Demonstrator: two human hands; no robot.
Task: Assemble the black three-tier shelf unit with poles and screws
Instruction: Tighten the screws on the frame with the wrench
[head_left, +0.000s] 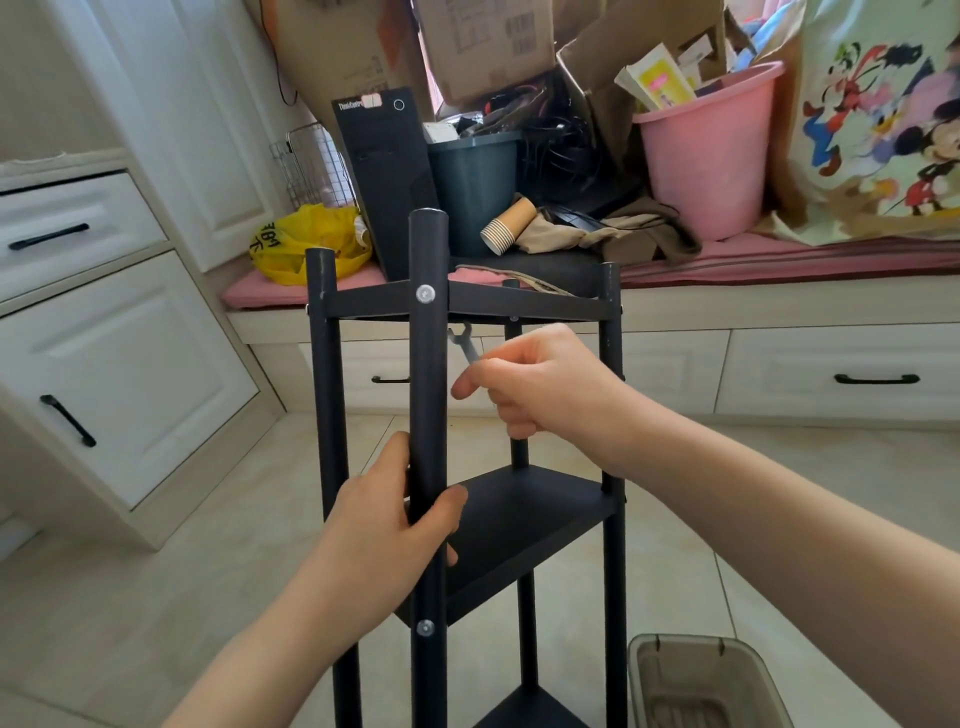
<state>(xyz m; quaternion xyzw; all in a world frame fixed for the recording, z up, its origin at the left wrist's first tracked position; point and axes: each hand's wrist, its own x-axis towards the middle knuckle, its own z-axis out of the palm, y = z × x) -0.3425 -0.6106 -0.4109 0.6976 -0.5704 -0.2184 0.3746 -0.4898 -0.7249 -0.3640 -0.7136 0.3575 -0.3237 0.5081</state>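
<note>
Black metal fills the middle of our view: the shelf unit (519, 519) stands upright on the tiled floor (156, 597) in front of a cushioned bench, with its top tier (519, 304), middle tier (524, 519) and the corner of a bottom tier (530, 709) all sitting between the poles. Our left hand (384, 525) is wrapped around the nearest pole (428, 415), gripping it just above the middle tier and steadying the frame. Our right hand (540, 379) is pinched closed on the handle of a small flat wrench (465, 343), whose open head points up toward the underside of the top tier, just beside the near pole.

A silver screw (425, 293) already shows through the near pole at the top tier, and a second screw (425, 627) shows lower down at the middle tier. We judge that the frame is largely together and that we are at the tightening stage on the top tier.

Next we probably need to bring the wrench head onto the fastener behind the near pole, under the top tier; we cannot see a nut there, so its exact seat is uncertain. Holding the pole firm matters, since the tall frame could twist or tip while we turn. An open plastic bin (701, 680) sits on the floor near the unit's right side.
</note>
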